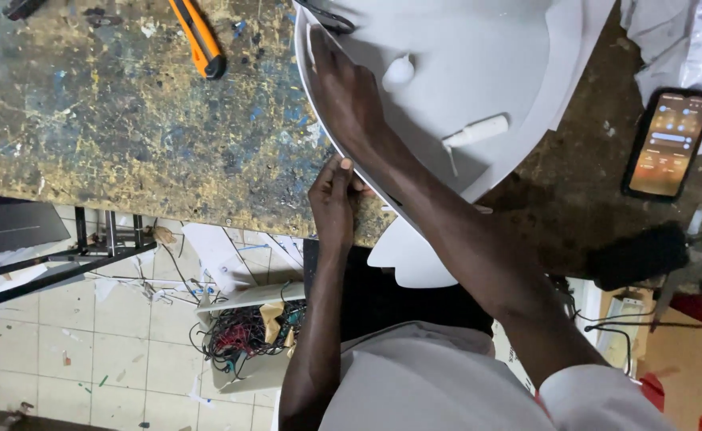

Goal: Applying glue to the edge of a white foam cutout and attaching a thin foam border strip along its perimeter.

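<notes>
At bench edge, both hands (339, 144) gripping white board (479, 48) rim, bare worktop (112, 120) leftward.

a black-rimmed rectangular phone (668, 144) lies tilted at the bench's right, its screen lit orange-grey.

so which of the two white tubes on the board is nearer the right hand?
The squat rounded white tube, just beside the right hand; the long slim tube lies farther along the white board.
</notes>
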